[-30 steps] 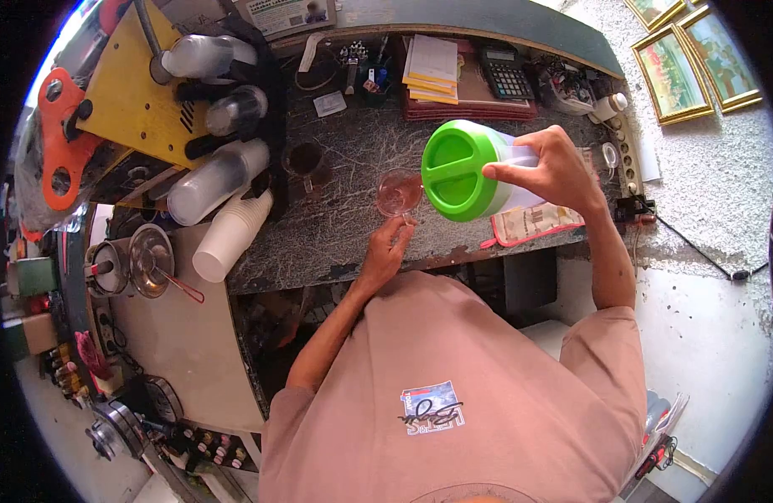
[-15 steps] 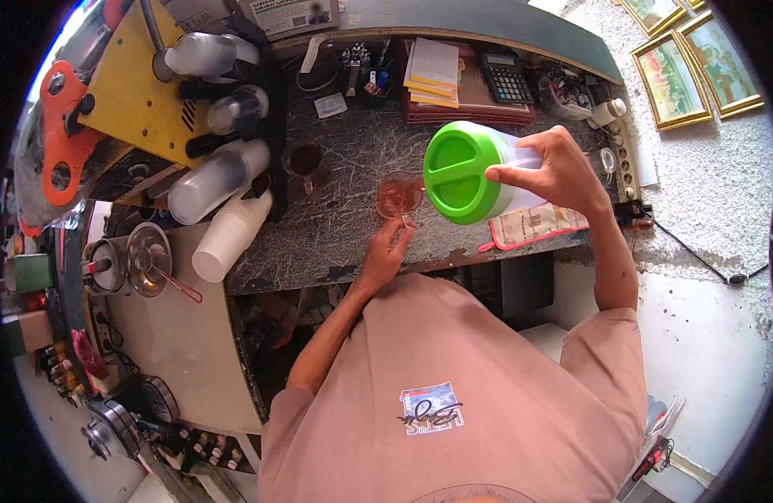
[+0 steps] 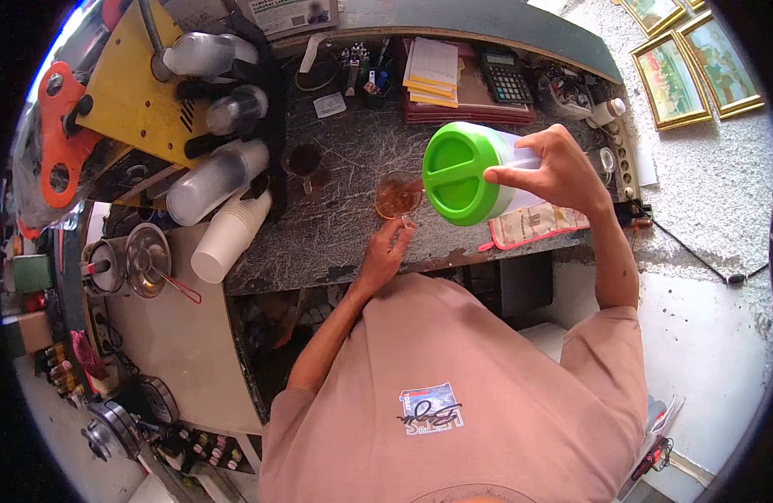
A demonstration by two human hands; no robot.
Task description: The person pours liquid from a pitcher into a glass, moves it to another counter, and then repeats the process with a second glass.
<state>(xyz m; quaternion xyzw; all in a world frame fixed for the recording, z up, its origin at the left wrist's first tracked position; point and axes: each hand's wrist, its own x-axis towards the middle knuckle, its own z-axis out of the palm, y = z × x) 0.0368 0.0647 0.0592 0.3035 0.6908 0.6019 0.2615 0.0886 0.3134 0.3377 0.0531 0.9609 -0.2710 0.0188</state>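
Observation:
My right hand (image 3: 562, 172) is wrapped around the handle of a clear plastic pitcher with a green lid (image 3: 462, 173). The pitcher is tilted to the left, its rim close beside a clear glass mug (image 3: 398, 194). Reddish-brown liquid shows in the mug, which stands on the scratched dark counter (image 3: 353, 226). At the mug's near side, the fingers of my left hand (image 3: 388, 247) are closed on its handle. Left of it stands a second glass mug (image 3: 306, 159) with dark contents. A patterned cloth with a red edge (image 3: 537, 225) lies under the pitcher.
Stacks of plastic cups (image 3: 219, 180) and white paper cups (image 3: 232, 237) jut out at the left beside a yellow machine (image 3: 139, 84). A calculator (image 3: 505, 77) and papers on a folder (image 3: 432, 71) lie at the back. A metal strainer (image 3: 149, 260) rests on the left-hand surface.
Both hands, the pitcher and the mug stay almost in place. The liquid in the mug looks slightly darker and fuller.

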